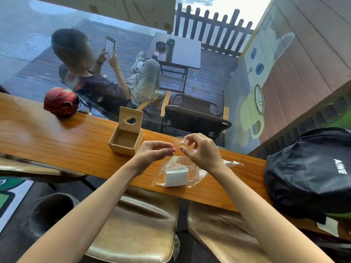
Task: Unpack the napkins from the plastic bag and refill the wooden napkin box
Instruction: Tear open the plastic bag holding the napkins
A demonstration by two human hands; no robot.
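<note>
1. the wooden napkin box (125, 138) stands on the wooden counter (57, 141) with its hinged lid (130, 119) raised upright; the inside looks bare, so no refilling has been done.
2. the napkins (176, 177), a white block-shaped stack, lie on the counter near its front edge, to the right of the box and apart from it. they sit inside the clear plastic bag (197, 173), so unpacking is not finished.
3. the left hand (152, 151) and the right hand (200, 149) are raised above the stack, close together with fingertips nearly meeting. both appear pinched on the thin upper film of the bag, the right hand lifting a crinkled flap; the film is transparent, so the left hand's exact grip is hard to confirm.
4. judged from this, the step in hand is opening the mouth of the bag. whether it is already torn or only being pulled apart cannot be told.
5. left to do: free the stack from the bag, carry it to the box, seat it inside, and probably close the lid and set the bag aside.
6. a black backpack (307, 173) rests on the counter well to the right, and a red helmet (60, 101) far to the left; neither blocks the path from stack to box.
</note>
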